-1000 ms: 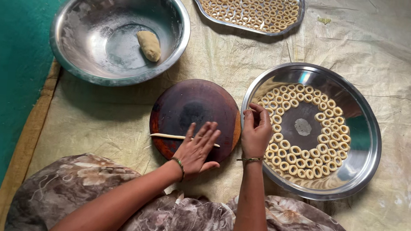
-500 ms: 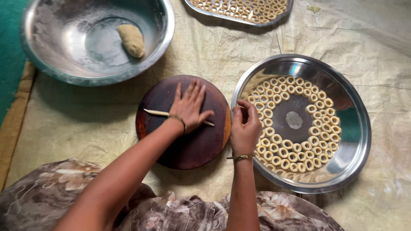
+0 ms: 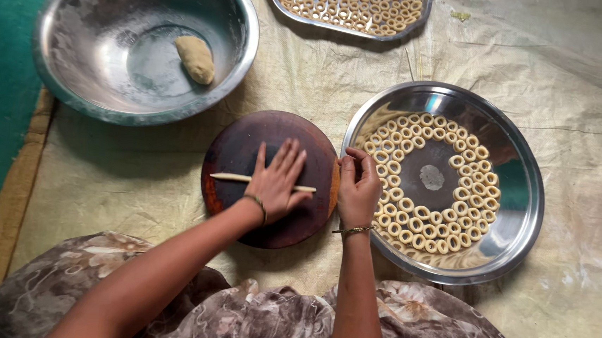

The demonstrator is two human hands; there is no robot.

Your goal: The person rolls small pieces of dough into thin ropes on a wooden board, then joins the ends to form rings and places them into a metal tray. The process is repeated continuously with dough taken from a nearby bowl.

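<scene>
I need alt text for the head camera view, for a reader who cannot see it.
Seen from above, a left hand presses a thin dough strip on a round wooden board, and the right hand reaches to a steel plate of dough rings. A steel bowl holds a dough lump.

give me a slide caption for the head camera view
Left hand flat on a thin dough strip over a round dark wooden board; right hand at the round steel tray of dough rings.

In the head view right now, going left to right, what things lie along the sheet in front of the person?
Large steel bowl holding a lump of dough → round dark wooden board with a thin dough strip under the left hand → right hand → round steel plate lined with dough rings.
</scene>
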